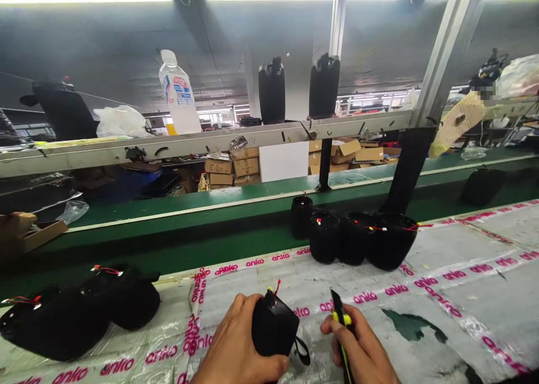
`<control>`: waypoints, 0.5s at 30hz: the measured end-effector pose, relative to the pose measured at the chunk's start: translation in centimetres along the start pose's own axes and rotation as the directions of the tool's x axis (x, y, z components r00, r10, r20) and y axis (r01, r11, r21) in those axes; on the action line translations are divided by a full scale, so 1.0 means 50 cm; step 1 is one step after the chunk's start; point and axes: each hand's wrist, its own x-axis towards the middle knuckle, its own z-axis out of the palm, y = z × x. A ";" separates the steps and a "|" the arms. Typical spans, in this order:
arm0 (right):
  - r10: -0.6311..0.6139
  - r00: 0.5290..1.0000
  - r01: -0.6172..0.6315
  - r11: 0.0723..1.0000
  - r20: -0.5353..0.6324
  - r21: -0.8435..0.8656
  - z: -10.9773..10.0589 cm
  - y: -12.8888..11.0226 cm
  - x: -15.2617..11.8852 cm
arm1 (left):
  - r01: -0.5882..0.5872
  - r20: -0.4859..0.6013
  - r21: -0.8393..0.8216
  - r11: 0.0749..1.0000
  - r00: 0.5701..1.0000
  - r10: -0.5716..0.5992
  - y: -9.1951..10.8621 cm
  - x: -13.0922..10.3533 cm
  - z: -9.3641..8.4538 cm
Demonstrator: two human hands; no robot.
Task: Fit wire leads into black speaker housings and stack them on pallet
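Note:
Near the bottom middle, my left hand [240, 342] is wrapped round a black cloth-covered housing [273, 328]. A short red wire rises from its top, and a small black strap loop [302, 351] hangs off its right side. Apart from it, to the right, my right hand [362, 347] grips a black and yellow utility knife [342, 330], its dark tip pointing up and away from me. Several similar black housings [337, 238] stand together behind my hands, with red wires and small white plugs at their tops. More of them [122, 300] lie at the left.
The worktop [261, 277] is covered in clear film and pink "anko" tape, with a torn green patch [415, 323] at the right. Behind it runs a green conveyor belt [210, 238]. A metal rail [236, 142] above carries a bottle [179, 95] and two upright black housings [272, 95].

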 end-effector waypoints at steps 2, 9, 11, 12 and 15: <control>-0.097 0.993 0.103 0.991 0.073 -0.082 -0.011 -0.016 -0.016 | 0.008 0.051 0.148 0.989 0.999 -0.016 0.013 -0.003 0.012; -0.426 0.831 0.546 0.747 0.357 -0.379 -0.059 -0.004 -0.036 | -0.077 0.261 0.346 0.935 0.965 -0.017 0.040 0.017 0.069; -0.497 0.782 0.623 0.627 0.376 -0.468 -0.064 0.013 -0.044 | -0.117 0.298 0.398 0.910 0.954 -0.007 0.049 0.019 0.067; -0.516 0.767 0.640 0.583 0.380 -0.500 -0.063 0.020 -0.049 | -0.130 0.312 0.425 0.896 0.950 -0.011 0.054 0.019 0.065; -0.532 0.736 0.672 0.497 0.419 -0.549 -0.057 0.026 -0.062 | -0.125 0.318 0.497 0.859 0.947 -0.046 0.073 0.020 0.060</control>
